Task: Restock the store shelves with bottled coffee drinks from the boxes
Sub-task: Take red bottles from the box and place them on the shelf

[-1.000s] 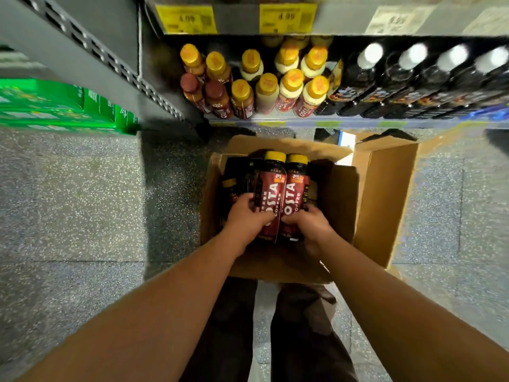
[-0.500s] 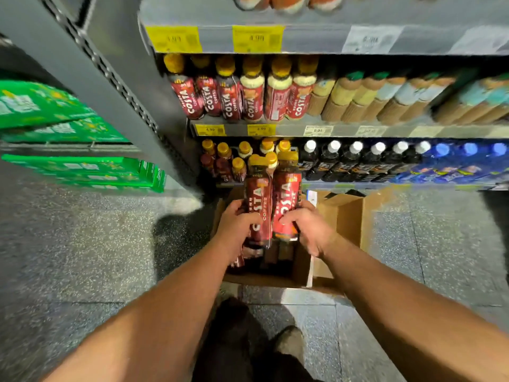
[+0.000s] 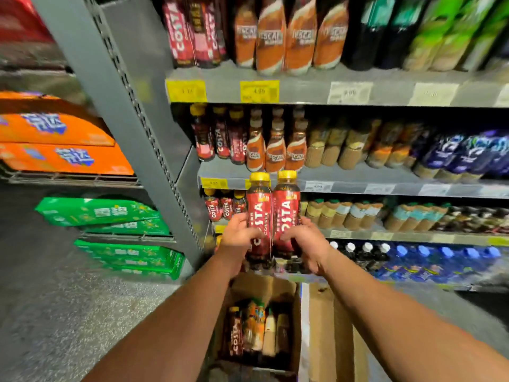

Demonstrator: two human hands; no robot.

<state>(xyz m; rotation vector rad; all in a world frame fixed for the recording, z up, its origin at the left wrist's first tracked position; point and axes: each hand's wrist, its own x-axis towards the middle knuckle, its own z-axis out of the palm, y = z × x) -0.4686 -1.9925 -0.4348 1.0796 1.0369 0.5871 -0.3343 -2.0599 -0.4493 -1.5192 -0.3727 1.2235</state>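
Two red Costa coffee bottles with yellow caps stand upright side by side in front of the shelves. My left hand (image 3: 239,235) grips the left bottle (image 3: 258,216) low down. My right hand (image 3: 305,241) grips the right bottle (image 3: 286,213) the same way. The bottles are level with a shelf row of like Costa bottles (image 3: 224,206). Below my arms, an open cardboard box (image 3: 322,334) on the floor holds several more bottles (image 3: 256,329).
A grey upright post (image 3: 124,106) borders the shelving on the left. Shelves above carry Costa and Nescafe bottles (image 3: 275,150); dark and blue bottles (image 3: 413,257) fill the bottom row. Green (image 3: 104,213) and orange (image 3: 63,158) cartons are stacked at left. Grey speckled floor lies beneath.
Both hands have lifted the two bottles out of the box and up to shelf height. My view has tilted upward, showing more shelves.
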